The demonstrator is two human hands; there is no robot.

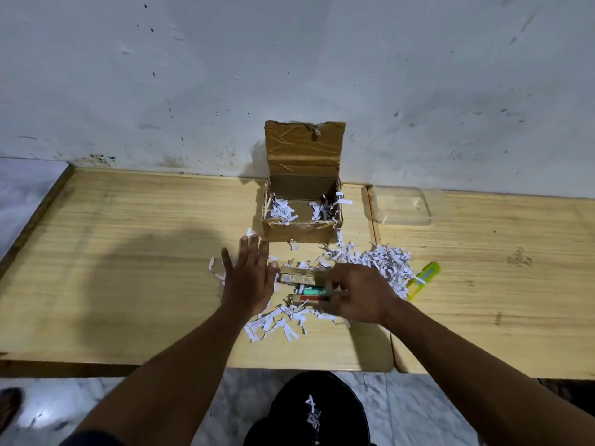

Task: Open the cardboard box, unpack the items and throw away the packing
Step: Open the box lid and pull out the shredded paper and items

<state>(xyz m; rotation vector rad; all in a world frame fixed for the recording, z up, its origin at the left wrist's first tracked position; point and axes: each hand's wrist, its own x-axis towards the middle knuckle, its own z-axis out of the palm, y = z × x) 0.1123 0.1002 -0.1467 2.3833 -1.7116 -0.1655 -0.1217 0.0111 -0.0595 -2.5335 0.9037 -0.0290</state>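
My box (302,217) stands open at the surface's back edge, items out mid-surface with my right hand (357,296) pinching one, left hand (248,278) spread flat, shredded paper (380,262) still unbinned.

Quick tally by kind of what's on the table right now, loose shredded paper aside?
Cardboard box, open: 1
Clear plastic tray: 1
Yellow-green utility knife: 1
Small unpacked items between the left hand and right hand: at least 3, partly hidden
Total: at least 6
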